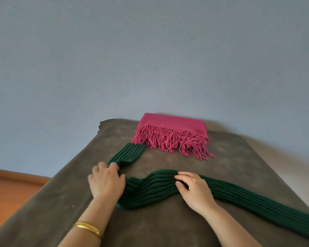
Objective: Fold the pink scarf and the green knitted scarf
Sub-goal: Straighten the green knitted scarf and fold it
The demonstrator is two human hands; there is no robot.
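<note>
The pink scarf (175, 127) lies folded into a compact rectangle at the far end of the brown surface, its fringe spread toward me. The dark green knitted scarf (155, 189) stretches across the surface from its short end at the far left (130, 151) to the lower right edge of view. It bends sharply under my left hand (105, 180), whose fingers are closed on the scarf at that bend. My right hand (193, 189) rests on the middle of the green scarf, fingertips pinching its ribbed folds.
The brown padded surface (168, 229) narrows toward a grey-blue wall (150, 59). Its left edge drops to an orange wooden floor (11, 189). A gold bangle (87, 228) sits on my left wrist.
</note>
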